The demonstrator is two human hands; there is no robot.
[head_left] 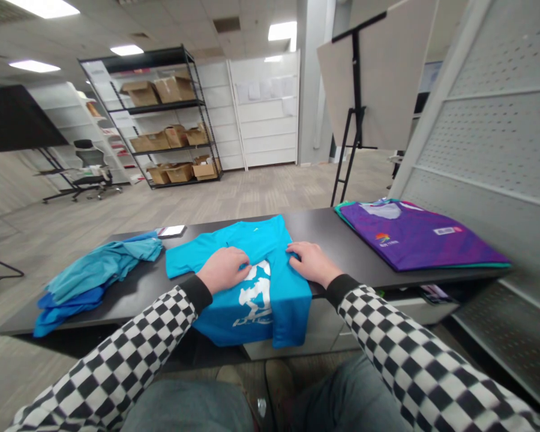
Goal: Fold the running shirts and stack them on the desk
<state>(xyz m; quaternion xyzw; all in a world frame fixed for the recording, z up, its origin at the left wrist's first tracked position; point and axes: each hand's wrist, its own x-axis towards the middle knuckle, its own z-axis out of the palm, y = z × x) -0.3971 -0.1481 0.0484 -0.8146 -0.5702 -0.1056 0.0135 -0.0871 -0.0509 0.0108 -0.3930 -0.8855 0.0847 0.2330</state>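
Observation:
A bright blue T-shirt (pixel 252 240) with a white print lies on the dark tabletop, its lower part hanging over the front edge. The right side is folded inward and covers part of the print; the left sleeve spreads outward. My left hand (pixel 225 268) rests on the shirt left of the print, fingers loosely bent and thumb a little apart. On the folded right side lies my right hand (pixel 314 263), its fingers reaching left and its thumb apart from them. No cloth shows clearly pinched in either hand.
At the right of the dark table (pixel 317 225) lies a stack of folded shirts with a purple shirt (pixel 414 237) on top. A crumpled pile of teal and blue clothes (pixel 103 270) sits at the left, near a phone-like flat object (pixel 171 231). A perforated panel (pixel 499 120) stands close on the right.

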